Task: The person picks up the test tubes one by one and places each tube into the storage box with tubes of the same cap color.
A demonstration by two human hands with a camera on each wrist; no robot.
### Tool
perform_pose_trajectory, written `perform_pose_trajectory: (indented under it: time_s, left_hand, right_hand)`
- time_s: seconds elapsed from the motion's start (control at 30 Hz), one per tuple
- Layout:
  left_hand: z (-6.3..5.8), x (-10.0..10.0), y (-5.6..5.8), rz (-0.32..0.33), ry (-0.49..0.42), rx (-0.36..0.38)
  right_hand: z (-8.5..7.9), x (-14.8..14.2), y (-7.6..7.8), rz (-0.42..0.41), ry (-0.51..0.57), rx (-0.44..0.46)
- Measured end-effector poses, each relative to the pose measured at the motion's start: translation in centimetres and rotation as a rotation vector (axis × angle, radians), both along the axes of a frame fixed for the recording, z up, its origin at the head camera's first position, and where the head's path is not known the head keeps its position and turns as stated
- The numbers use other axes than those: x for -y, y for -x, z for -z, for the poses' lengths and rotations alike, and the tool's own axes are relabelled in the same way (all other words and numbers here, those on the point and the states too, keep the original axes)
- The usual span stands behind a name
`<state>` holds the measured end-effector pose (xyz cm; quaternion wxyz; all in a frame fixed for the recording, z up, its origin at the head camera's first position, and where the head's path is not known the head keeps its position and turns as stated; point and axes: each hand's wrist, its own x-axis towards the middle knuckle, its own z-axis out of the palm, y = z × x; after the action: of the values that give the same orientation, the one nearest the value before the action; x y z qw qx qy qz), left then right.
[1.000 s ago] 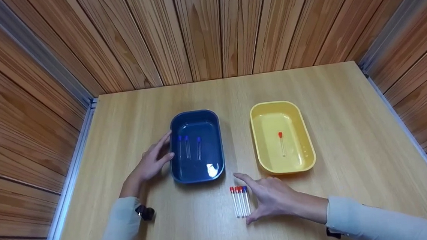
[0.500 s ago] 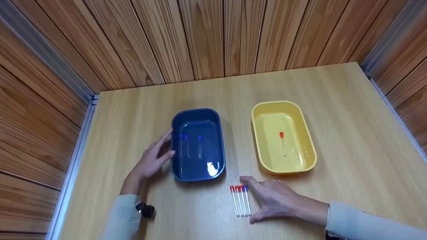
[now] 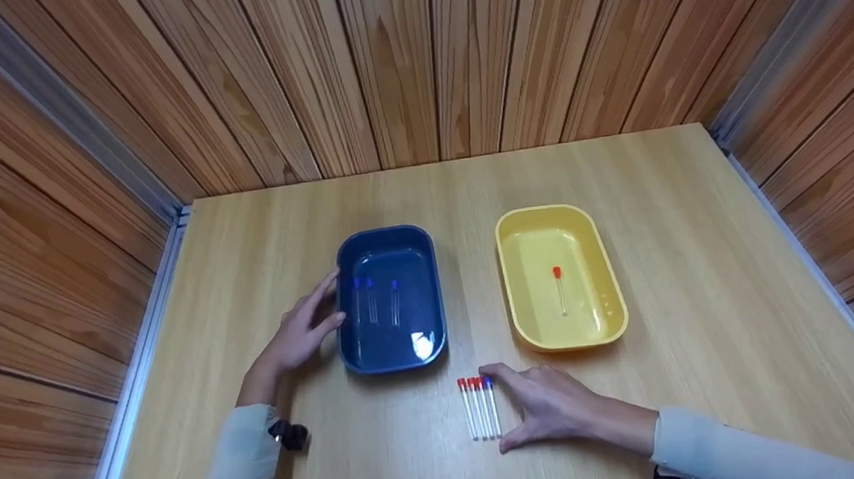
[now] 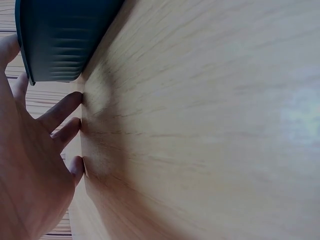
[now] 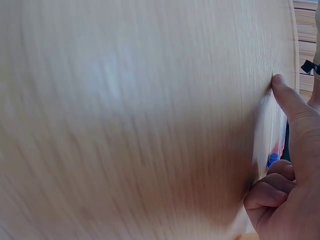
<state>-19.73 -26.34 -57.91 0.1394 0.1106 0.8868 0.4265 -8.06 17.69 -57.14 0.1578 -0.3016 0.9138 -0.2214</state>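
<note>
On the table, several thin clear tubes with red caps [image 3: 463,384] lie side by side, a blue-capped tube [image 3: 494,408] at their right end. My right hand [image 3: 551,403] spans that tube, index fingertip right at the blue cap and thumb beside its lower end. The right wrist view shows the thumb [image 5: 292,102] extended, the other fingers [image 5: 270,192] bent near the table, and the blue cap [image 5: 272,159] between them. Against the left side of the blue tray [image 3: 394,358] rests my left hand [image 3: 298,335], fingers spread; the left wrist view shows fingertips [image 4: 75,100] beside its wall.
Three blue-capped tubes [image 3: 394,302] lie inside the blue tray. To its right stands a yellow tray [image 3: 616,316] with one red-capped tube [image 3: 560,290]. Wood-plank walls [image 3: 400,68] border the table [image 3: 461,192] at the back and both sides.
My right hand's index finger has come down to the blue cap, narrowing its gap to the thumb. The left hand stays at the blue tray. The head view has shifted slightly.
</note>
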Motion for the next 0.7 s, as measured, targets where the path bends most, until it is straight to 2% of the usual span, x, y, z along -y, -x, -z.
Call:
perform_pose_trajectory:
  time_s: [0.17, 0.3, 0.4, 0.7]
  left_hand:
    - [0.26, -0.01, -0.04, 0.006, 0.003, -0.030]
    - [0.39, -0.12, -0.03, 0.010, 0.004, -0.061]
    - [0.33, -0.19, 0.03, 0.008, 0.002, -0.059]
    - [0.30, -0.11, -0.12, -0.014, -0.007, -0.016]
  right_hand:
    - [0.07, 0.03, 0.11, 0.012, -0.011, 0.061]
    - [0.06, 0.00, -0.02, 0.005, -0.006, 0.043]
    - [0.10, -0.11, -0.16, 0.004, 0.009, 0.013]
    - [0.07, -0.08, 0.02, 0.018, 0.016, 0.049]
